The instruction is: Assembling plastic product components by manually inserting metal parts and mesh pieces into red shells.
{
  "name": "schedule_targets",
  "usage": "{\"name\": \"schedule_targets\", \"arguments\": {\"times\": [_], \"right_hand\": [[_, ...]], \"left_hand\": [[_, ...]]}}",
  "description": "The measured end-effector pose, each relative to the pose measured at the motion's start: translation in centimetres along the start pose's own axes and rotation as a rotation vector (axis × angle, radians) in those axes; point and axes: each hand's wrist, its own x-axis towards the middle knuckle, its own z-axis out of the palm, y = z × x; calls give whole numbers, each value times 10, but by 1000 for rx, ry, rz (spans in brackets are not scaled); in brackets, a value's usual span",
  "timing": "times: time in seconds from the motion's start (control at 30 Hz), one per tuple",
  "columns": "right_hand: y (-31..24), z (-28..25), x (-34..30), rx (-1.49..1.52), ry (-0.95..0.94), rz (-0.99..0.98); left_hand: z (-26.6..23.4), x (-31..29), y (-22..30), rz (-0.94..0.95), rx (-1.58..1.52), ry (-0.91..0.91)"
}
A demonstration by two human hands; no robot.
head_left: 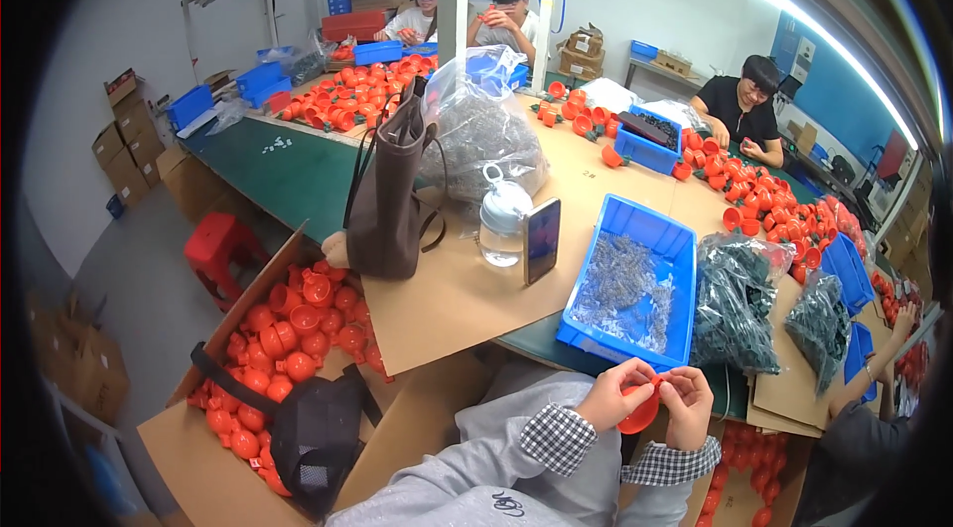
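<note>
Over my lap, at the table's near edge, my left hand (612,395) and my right hand (687,406) meet on one round, hollow red plastic part (639,415). Fingers of both hands pinch its upper rim; whatever small piece may sit between the fingertips is too small to make out. Just beyond them stands a blue bin (570,330) with many small metal springs (620,274) in it. To the right of that bin lies a clear bag of dark green parts (737,304).
An open carton of red parts (288,329) stands at my left, a black bag (320,433) on it. On the table are a brown handbag (387,195), a water bottle (504,219) and an upright phone (541,241). Co-workers sit across and at far right. Another carton (730,502) is at lower right.
</note>
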Motion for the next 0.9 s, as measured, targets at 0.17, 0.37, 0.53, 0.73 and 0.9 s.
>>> {"name": "schedule_targets", "arguments": {"times": [0.17, 0.37, 0.53, 0.73, 0.9], "right_hand": [[-4, -15, -10, 146, -21, 118], [-1, -36, -26, 216, 71, 136], [8, -55, -31, 254, 82, 176], [20, -75, -29, 339, 8, 277], [9, -77, -28, 324, -30, 258]], "left_hand": [[11, -5, 10, 85, 188, 18], [33, -3, 14, 101, 272, -56], [46, 3, 10, 152, 342, -109], [48, 13, 9, 32, 348, -228], [52, 15, 7, 53, 302, -219]]}}
